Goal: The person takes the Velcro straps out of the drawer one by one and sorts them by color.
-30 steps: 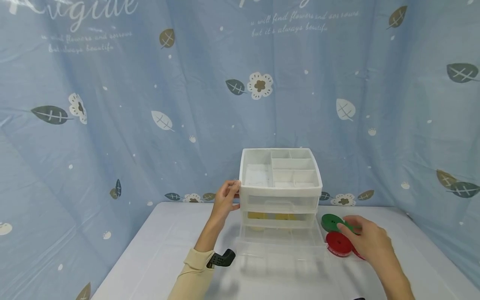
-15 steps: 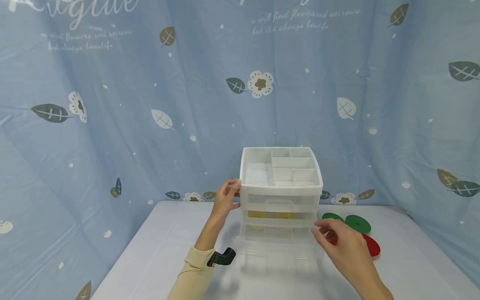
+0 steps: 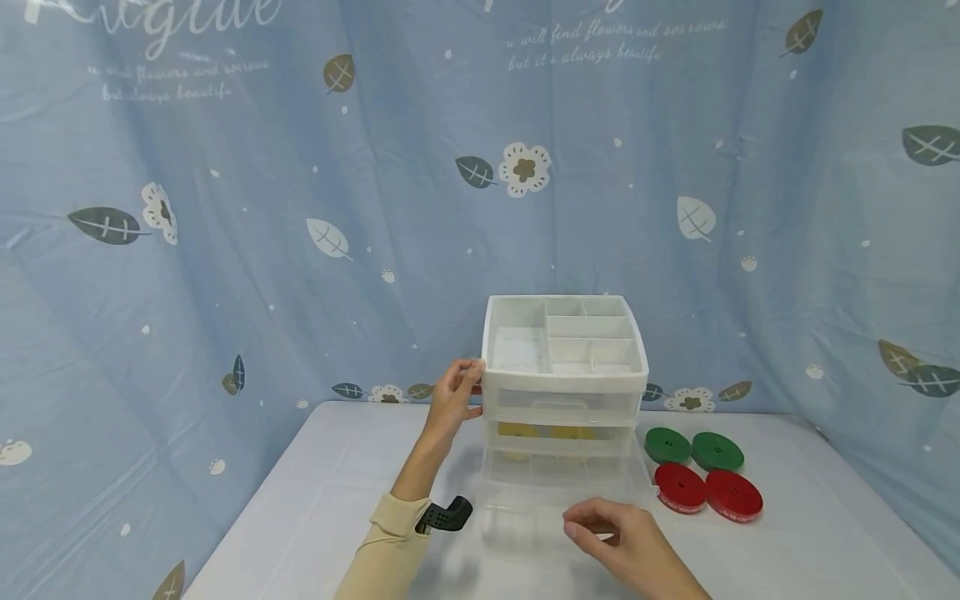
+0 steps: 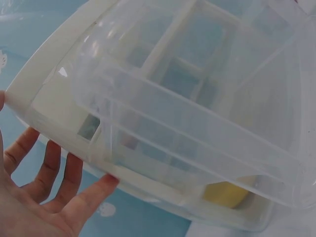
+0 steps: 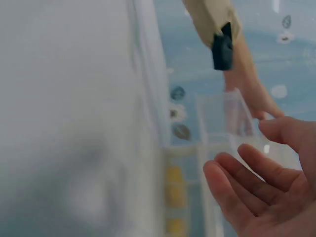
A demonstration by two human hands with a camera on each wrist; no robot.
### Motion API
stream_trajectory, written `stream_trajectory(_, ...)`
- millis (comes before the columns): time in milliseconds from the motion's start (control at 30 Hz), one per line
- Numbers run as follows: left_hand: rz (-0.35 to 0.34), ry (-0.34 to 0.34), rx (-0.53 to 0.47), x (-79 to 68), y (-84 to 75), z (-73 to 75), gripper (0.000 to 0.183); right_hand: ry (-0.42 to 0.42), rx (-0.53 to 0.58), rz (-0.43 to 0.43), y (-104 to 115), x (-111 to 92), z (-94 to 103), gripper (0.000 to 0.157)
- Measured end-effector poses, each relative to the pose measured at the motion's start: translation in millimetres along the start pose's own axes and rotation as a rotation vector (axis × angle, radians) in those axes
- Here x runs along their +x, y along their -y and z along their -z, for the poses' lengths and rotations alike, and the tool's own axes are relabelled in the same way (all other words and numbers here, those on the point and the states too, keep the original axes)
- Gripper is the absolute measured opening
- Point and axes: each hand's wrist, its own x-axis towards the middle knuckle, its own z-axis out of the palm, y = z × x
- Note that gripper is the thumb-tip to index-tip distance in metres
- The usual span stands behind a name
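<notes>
A white storage drawer unit [image 3: 564,383] with clear drawers stands on the table, its lowest drawer [image 3: 566,493] pulled out. My left hand [image 3: 452,400] touches the unit's left side near the top front corner; in the left wrist view, its spread fingertips [image 4: 109,180] meet that side. My right hand [image 3: 626,542], fingers loosely bent and holding nothing, hovers in front of the pulled-out drawer. Two green ribbon rolls [image 3: 717,452] and two red ribbon rolls [image 3: 734,496] lie flat to the right of the unit. Yellow things [image 3: 573,433] show through the clear plastic; their kind is unclear.
The unit's top is an open tray divided into compartments [image 3: 517,346]. A blue patterned curtain [image 3: 405,208] hangs behind and beside the white table [image 3: 337,492]. A black wrist strap device [image 3: 448,515] sits on my left wrist.
My right hand has left the ribbon rolls and moved left and toward me, in front of the drawer. All the rolls now show uncovered. My left hand has stayed at the unit's side.
</notes>
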Motion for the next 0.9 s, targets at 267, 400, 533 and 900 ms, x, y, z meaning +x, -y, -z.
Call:
stream_trajectory(267,-0.009,-0.022,-0.001,4.2,11.9,1.0,0.04,0.188,0.451,-0.15,-19,6,-17.5,0.069)
stream_trajectory(400,-0.013,-0.021,0.005,3.7,9.1,1.6,0.043,0.188,0.589,-0.235,-19,7,-19.5,0.084)
stream_trajectory(533,-0.001,0.0,0.002,-5.7,-9.2,-0.3,0.039,0.185,0.781,-0.301,-18,7,-18.8,0.09)
stream_trajectory(900,0.014,0.003,0.009,-12.4,-22.4,-1.4,0.034,0.097,1.137,-0.3,-11,6,-30.9,0.073)
